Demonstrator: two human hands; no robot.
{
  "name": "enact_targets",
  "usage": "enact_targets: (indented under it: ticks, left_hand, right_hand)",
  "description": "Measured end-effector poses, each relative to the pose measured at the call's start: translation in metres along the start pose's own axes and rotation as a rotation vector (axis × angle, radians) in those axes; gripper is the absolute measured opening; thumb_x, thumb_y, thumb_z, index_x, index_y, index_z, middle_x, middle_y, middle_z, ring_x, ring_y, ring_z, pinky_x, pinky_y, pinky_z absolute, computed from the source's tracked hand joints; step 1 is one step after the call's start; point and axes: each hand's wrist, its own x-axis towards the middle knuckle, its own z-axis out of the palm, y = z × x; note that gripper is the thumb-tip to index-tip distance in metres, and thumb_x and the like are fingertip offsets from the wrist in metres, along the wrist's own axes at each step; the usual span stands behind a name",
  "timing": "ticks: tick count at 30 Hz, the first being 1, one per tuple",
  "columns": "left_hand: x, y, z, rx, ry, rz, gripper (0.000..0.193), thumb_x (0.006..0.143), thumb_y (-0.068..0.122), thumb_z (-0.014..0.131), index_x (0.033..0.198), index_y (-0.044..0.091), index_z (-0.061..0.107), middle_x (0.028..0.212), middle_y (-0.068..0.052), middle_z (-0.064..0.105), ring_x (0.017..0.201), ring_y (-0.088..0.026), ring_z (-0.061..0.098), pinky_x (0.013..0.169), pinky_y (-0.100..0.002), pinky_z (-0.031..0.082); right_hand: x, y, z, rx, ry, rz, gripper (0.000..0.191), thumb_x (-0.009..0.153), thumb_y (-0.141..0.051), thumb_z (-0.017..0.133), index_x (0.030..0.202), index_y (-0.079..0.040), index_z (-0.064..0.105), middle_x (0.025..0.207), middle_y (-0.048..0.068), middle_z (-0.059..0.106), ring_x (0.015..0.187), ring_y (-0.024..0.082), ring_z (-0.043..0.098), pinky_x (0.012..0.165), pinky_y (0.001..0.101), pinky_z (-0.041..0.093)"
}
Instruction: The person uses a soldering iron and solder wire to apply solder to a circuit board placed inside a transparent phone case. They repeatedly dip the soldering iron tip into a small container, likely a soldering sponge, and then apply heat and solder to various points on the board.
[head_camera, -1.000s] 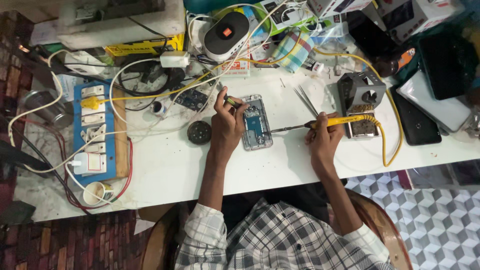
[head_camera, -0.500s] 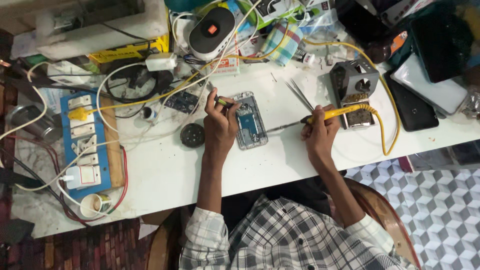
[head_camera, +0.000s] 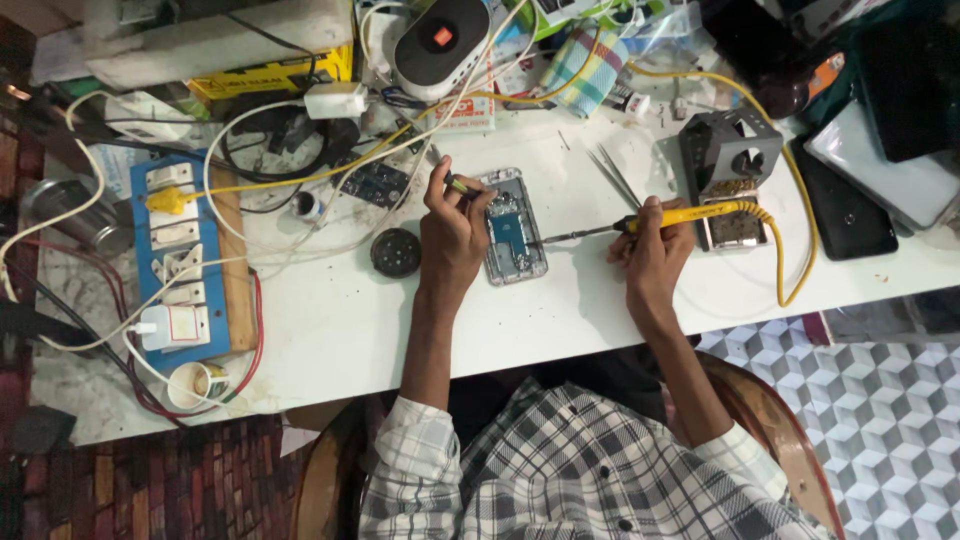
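Steadying the opened phone (head_camera: 515, 228), my left hand (head_camera: 452, 225) pinches a small tool (head_camera: 458, 185); my right hand (head_camera: 652, 248) grips the soldering iron (head_camera: 665, 216), tip angled toward it.

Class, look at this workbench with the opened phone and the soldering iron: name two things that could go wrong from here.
1. The soldering iron in the right hand points its tip at the opened phone, close to the left hand; a slip could burn it.
2. The iron's yellow cable loops across the table; a snag might jerk the tip.

Yellow flat box (head_camera: 270, 72) far up-left of left hand (head_camera: 452, 232); dark tablet screen (head_camera: 845, 212) right of right hand (head_camera: 652, 252).
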Motion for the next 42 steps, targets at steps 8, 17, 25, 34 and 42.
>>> enact_targets:
  ticks: [8, 17, 25, 34, 42]
  left_hand:
    - [0.001, 0.0, 0.001, -0.006, 0.011, 0.044, 0.068, 0.105, -0.003, 0.064, 0.151, 0.003, 0.015, 0.102, -0.015, 0.069, 0.09, -0.026, 0.075, 0.077, -0.034, 0.062]
    - [0.003, 0.003, 0.0, 0.004, 0.011, 0.033, 0.068, 0.105, -0.005, 0.063, 0.151, 0.003, 0.014, 0.101, -0.015, 0.07, 0.088, -0.026, 0.075, 0.077, -0.035, 0.062]
    - [0.002, 0.002, -0.001, -0.01, -0.004, 0.043, 0.068, 0.105, -0.006, 0.062, 0.152, 0.004, 0.014, 0.102, -0.016, 0.069, 0.09, -0.026, 0.075, 0.078, -0.033, 0.063]
    - [0.002, 0.004, -0.001, 0.014, -0.015, 0.058, 0.068, 0.105, -0.005, 0.062, 0.152, 0.004, 0.013, 0.102, -0.015, 0.069, 0.09, -0.027, 0.075, 0.078, -0.035, 0.061]
    - [0.003, 0.001, 0.002, 0.035, -0.008, 0.067, 0.068, 0.106, -0.003, 0.063, 0.153, 0.005, 0.013, 0.1, -0.014, 0.069, 0.088, -0.026, 0.075, 0.077, -0.035, 0.061]
  right_hand:
    - [-0.001, 0.0, -0.003, 0.038, 0.0, 0.006, 0.028, 0.112, -0.027, 0.054, 0.094, -0.007, 0.045, 0.071, 0.003, 0.05, 0.047, 0.011, 0.05, 0.042, 0.0261, 0.042]
    - [-0.004, -0.001, -0.005, 0.022, 0.007, -0.008, 0.029, 0.111, -0.027, 0.055, 0.092, -0.007, 0.046, 0.071, 0.003, 0.05, 0.047, 0.01, 0.048, 0.043, 0.0258, 0.041]
    - [-0.006, -0.001, -0.007, 0.056, 0.001, 0.011, 0.031, 0.112, -0.029, 0.057, 0.093, -0.006, 0.046, 0.071, 0.002, 0.048, 0.048, 0.01, 0.046, 0.043, 0.0266, 0.04]
    - [0.002, -0.005, 0.002, 0.025, 0.047, 0.077, 0.028, 0.112, -0.031, 0.052, 0.098, -0.007, 0.047, 0.066, 0.005, 0.053, 0.047, 0.014, 0.058, 0.041, 0.0272, 0.042]
    - [0.004, -0.004, -0.001, 0.097, 0.072, 0.068, 0.026, 0.111, -0.03, 0.054, 0.101, -0.007, 0.048, 0.07, 0.004, 0.054, 0.051, 0.014, 0.06, 0.044, 0.0269, 0.046]
